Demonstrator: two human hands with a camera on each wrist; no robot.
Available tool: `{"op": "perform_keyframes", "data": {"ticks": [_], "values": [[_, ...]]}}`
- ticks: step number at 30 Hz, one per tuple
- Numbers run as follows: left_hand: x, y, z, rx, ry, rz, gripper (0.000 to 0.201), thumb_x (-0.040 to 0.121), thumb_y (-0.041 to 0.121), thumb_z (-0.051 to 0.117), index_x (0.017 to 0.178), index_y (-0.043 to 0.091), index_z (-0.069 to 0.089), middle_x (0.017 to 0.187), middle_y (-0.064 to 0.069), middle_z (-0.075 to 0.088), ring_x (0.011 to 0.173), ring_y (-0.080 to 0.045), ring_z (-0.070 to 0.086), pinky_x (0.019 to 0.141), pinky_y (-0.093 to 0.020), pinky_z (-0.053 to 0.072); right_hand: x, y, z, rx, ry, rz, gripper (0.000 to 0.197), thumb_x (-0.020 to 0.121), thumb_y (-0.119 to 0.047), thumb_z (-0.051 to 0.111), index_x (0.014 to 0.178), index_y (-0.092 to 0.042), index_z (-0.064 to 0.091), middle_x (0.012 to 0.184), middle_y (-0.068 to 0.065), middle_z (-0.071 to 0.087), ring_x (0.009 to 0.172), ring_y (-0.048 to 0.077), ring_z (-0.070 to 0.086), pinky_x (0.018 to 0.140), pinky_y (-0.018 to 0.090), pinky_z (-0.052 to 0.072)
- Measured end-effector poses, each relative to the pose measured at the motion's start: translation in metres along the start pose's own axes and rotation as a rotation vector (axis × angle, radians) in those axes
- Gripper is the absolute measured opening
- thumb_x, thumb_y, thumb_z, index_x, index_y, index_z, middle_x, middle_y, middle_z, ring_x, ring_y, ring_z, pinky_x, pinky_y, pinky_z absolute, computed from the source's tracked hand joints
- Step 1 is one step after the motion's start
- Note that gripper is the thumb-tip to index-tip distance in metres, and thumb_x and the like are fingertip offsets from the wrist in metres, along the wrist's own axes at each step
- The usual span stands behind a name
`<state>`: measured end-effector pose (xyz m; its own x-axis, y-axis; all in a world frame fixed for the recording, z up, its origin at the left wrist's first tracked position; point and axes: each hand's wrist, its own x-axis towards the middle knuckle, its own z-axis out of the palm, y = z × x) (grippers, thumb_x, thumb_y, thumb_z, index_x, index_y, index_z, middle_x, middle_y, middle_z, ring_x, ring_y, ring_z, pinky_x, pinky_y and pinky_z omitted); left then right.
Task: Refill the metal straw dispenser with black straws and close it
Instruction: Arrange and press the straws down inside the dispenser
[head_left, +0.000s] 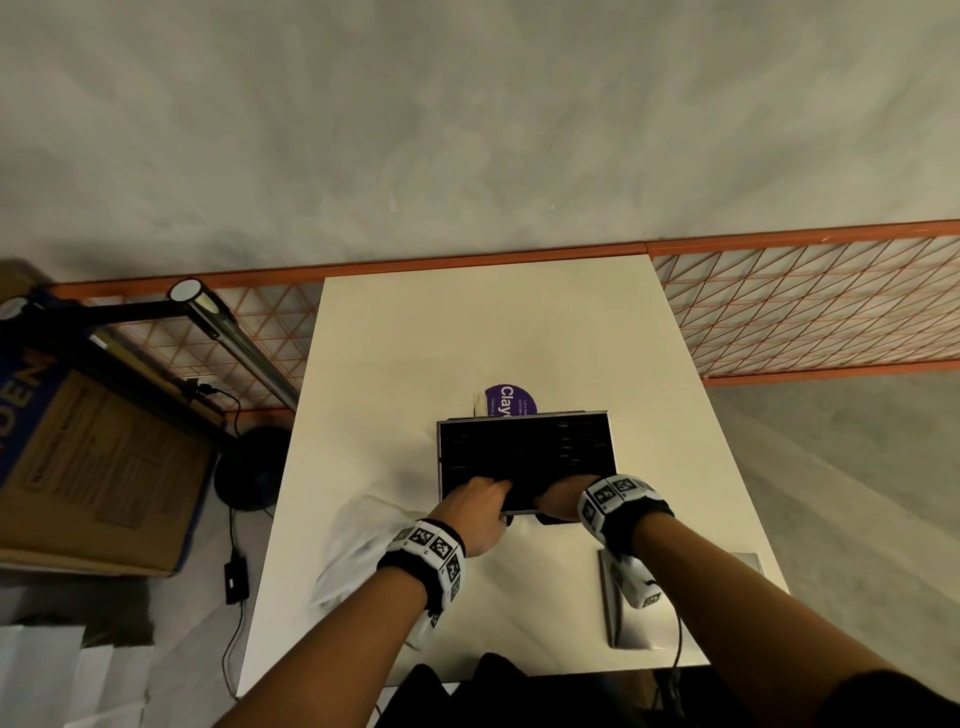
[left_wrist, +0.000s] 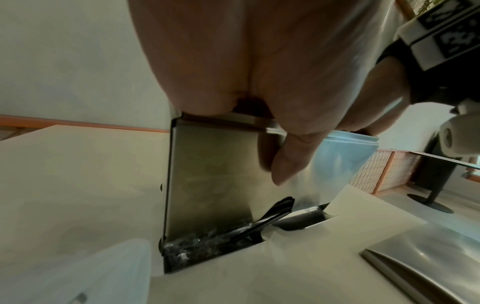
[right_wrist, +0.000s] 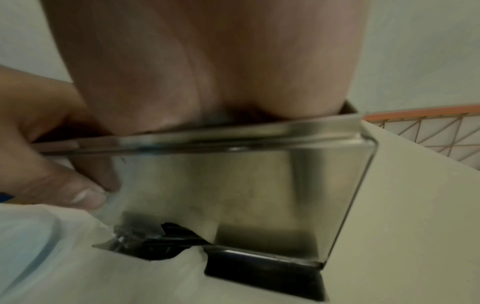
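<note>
An open steel straw dispenser (head_left: 524, 417) stands mid-table, packed with black straws (head_left: 524, 452). My left hand (head_left: 480, 496) reaches over its near rim: the fingers go inside, and the thumb (left_wrist: 288, 164) lies down the outside of the front wall (left_wrist: 207, 174), pinching it. My right hand (head_left: 563, 496) dips in beside it, fingers hidden among the straws. The right wrist view shows that palm above the rim and front wall (right_wrist: 246, 185). Black straw ends (left_wrist: 272, 216) poke out of the bottom slot. The loose metal lid (head_left: 675, 597) lies flat at the near right.
A crumpled clear plastic bag (head_left: 353, 545) lies left of the dispenser. Behind the dispenser a purple round sticker (head_left: 506, 400) sits on the white table (head_left: 467, 338). A cardboard box (head_left: 93, 467) and a lamp arm (head_left: 234, 338) stand off the left edge.
</note>
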<state>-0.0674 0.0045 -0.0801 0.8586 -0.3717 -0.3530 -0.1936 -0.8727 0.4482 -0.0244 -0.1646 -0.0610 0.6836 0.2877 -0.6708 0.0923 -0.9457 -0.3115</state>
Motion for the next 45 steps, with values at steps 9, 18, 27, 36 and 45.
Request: {"op": "perform_keyframes", "data": {"ticks": [9, 18, 27, 36, 45], "values": [[0.002, -0.009, -0.012, -0.128, 0.124, 0.159, 0.023, 0.089, 0.022, 0.067, 0.112, 0.02, 0.071, 0.106, 0.003, 0.067, 0.098, -0.016, 0.064, 0.089, -0.034, 0.055, 0.031, 0.026, -0.012, -0.138, -0.18, 0.013, 0.016, 0.077, -0.042, 0.063, 0.092, -0.039, 0.058, 0.086, -0.006, 0.067, 0.069, 0.02, 0.062, 0.072, 0.039, 0.056], [0.028, -0.015, -0.037, -0.03, 0.575, 0.293, 0.041, 0.092, 0.03, 0.062, 0.13, 0.015, 0.057, 0.131, 0.0, 0.051, 0.124, -0.02, 0.048, 0.11, -0.032, 0.038, 0.008, 0.018, -0.042, -0.035, 0.032, -0.009, 0.084, 0.071, -0.071, 0.055, 0.143, -0.061, 0.012, 0.136, -0.01, 0.055, 0.107, 0.022, 0.058, 0.093, 0.037, 0.049], [0.043, -0.023, -0.021, 0.133, 0.391, 0.289, 0.053, 0.101, 0.011, 0.049, 0.154, 0.014, 0.044, 0.156, -0.004, 0.043, 0.143, -0.024, 0.042, 0.125, -0.045, 0.027, 0.028, 0.005, -0.034, -0.176, -0.085, 0.0, 0.049, 0.106, -0.022, 0.032, 0.151, -0.002, 0.026, 0.154, 0.017, 0.033, 0.142, 0.028, 0.03, 0.116, 0.033, 0.017], [0.045, -0.026, -0.022, 0.035, 0.347, 0.274, 0.055, 0.1, 0.001, 0.048, 0.154, 0.011, 0.043, 0.155, -0.008, 0.042, 0.138, -0.028, 0.044, 0.117, -0.04, 0.041, 0.031, -0.001, -0.05, -0.215, -0.173, -0.04, 0.054, 0.097, -0.045, 0.052, 0.131, -0.003, 0.057, 0.136, 0.018, 0.056, 0.128, 0.036, 0.05, 0.105, 0.042, 0.039], [0.046, -0.027, -0.021, 0.035, 0.339, 0.264, 0.06, 0.097, -0.002, 0.049, 0.155, 0.011, 0.042, 0.156, -0.008, 0.041, 0.14, -0.028, 0.042, 0.119, -0.038, 0.038, 0.026, -0.017, -0.062, -0.552, -0.175, -0.068, 0.044, 0.097, -0.034, 0.049, 0.13, -0.006, 0.055, 0.126, 0.013, 0.061, 0.117, 0.03, 0.055, 0.099, 0.035, 0.037]]}}
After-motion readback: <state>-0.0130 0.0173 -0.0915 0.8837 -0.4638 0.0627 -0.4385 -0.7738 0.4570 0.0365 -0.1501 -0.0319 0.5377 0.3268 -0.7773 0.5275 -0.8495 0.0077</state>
